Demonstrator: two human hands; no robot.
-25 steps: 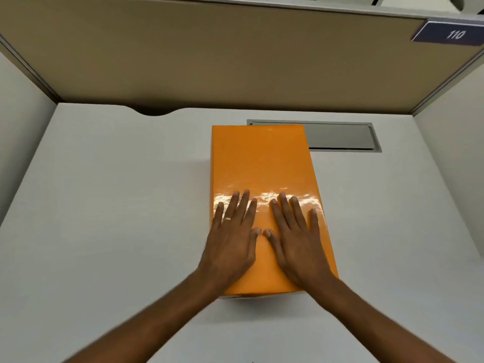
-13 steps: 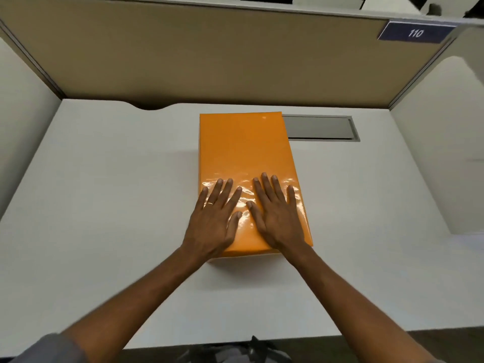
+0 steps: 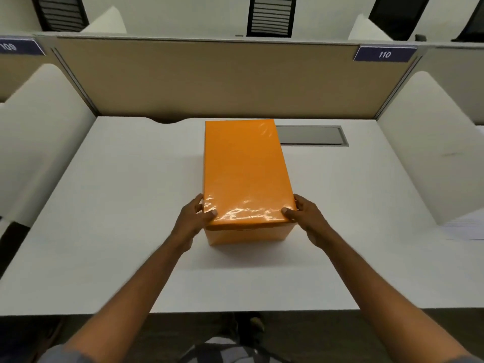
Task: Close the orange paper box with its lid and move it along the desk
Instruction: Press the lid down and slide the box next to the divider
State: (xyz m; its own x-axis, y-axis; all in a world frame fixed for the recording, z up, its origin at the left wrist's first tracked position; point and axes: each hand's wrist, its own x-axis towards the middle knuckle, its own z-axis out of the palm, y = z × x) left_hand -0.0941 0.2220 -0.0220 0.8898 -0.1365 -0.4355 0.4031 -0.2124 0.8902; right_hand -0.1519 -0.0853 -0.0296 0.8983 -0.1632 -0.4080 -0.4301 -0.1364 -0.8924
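Observation:
An orange paper box (image 3: 246, 171) stands in the middle of the white desk (image 3: 117, 205), with its glossy orange lid seated flat on top. My left hand (image 3: 193, 221) grips the box's near left corner, thumb on the lid and fingers down the left side. My right hand (image 3: 305, 216) holds the near right corner the same way, thumb on the lid edge. The box's far end reaches close to the back partition.
A grey cable hatch (image 3: 311, 136) is set into the desk just right of the box's far end. A tan partition (image 3: 209, 79) closes the back, and white side dividers (image 3: 39, 142) (image 3: 429, 153) bound the desk. Papers (image 3: 466, 229) lie at the far right.
Both hands have slid off the top of the lid, where they lay flat, and now grip the box's near corners. The view has pulled back and risen.

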